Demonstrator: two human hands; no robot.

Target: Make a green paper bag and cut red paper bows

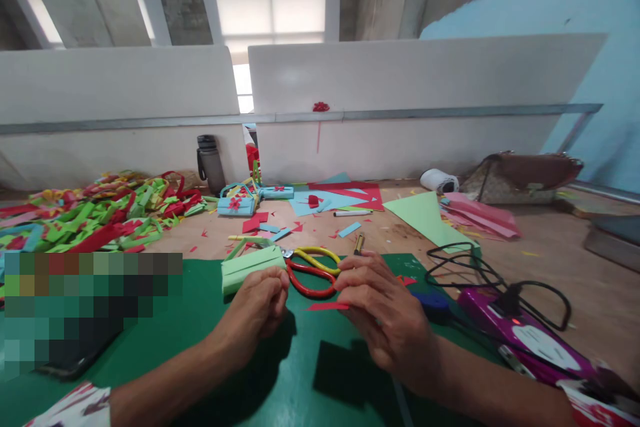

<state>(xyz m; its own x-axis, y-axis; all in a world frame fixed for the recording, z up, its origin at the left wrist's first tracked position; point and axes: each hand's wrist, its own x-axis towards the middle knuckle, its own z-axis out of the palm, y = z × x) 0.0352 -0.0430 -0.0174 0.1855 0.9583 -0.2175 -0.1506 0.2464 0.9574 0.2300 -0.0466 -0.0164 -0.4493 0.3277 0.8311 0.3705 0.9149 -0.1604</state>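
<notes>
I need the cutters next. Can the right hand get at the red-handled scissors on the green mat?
Probably yes: the red-handled scissors lie just beyond the right hand on the green mat, with nothing between them.

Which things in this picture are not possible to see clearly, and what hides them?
Head view:
- Left hand: its curled fingers hide whatever the grip may hold.
- Right hand: it covers part of the red paper scrap at its fingertips.
- Red-handled scissors: the blades are hidden behind the folded green paper.
- Pixelated patch on the left: it blurs what lies on the green mat there.
</notes>
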